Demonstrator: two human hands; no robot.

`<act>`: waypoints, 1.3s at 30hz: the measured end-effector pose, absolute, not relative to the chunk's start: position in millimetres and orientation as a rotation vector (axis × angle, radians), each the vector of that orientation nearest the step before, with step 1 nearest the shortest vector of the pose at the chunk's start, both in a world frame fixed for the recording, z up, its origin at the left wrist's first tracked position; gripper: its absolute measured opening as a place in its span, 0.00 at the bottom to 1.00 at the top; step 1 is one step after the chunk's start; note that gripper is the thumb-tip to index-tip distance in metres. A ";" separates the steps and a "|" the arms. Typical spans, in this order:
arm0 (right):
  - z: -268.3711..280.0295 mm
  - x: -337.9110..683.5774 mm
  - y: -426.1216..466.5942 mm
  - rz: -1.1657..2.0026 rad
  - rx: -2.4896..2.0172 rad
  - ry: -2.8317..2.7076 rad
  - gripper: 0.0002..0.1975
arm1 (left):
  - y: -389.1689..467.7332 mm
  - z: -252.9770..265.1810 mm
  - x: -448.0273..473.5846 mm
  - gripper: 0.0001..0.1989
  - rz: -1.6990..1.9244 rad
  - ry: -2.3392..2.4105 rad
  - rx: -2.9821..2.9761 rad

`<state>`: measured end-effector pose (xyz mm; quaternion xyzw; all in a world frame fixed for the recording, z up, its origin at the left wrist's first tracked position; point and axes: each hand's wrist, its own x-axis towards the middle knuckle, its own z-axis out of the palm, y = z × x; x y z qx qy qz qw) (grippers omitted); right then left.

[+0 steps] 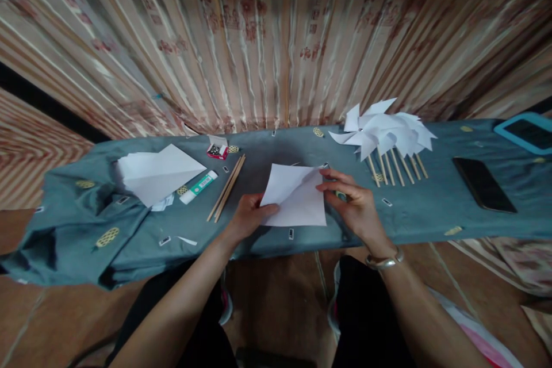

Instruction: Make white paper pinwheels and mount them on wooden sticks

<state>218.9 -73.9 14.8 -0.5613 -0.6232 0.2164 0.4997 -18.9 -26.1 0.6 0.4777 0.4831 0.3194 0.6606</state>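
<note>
A square white sheet of paper (297, 204) with a diagonal crease is held just over the cloth-covered table in front of me. My left hand (250, 215) grips its left edge, thumb on top and fingers underneath. At the upper right corner, my right hand (351, 198) has its fingertips closed on the paper; the exact pinch is partly hidden. Left of the sheet lie several thin wooden sticks (227, 188), a green and white glue stick (199, 187) and a small open red box (218, 148) of pins.
A stack of white paper sheets (161, 172) lies on the left. Several white paper pinwheels (383, 129) on sticks overlap at the back right. Farther right are a dark phone (483, 184) and a blue-framed device (528, 133). A pleated curtain (267, 40) hangs behind the table.
</note>
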 end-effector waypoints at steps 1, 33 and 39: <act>14.0 223.5 -73.3 0.505 -1.405 -1.511 0.08 | -23.6 -0.7 -18.4 0.15 0.780 1.110 1.056; 9.9 239.5 -84.7 1.211 -1.523 -0.904 0.18 | 10.7 9.5 -21.6 0.13 1.310 1.119 0.859; 14.0 212.6 -84.9 1.612 -1.143 -0.590 0.14 | 14.2 12.0 -31.1 0.11 1.369 1.108 0.831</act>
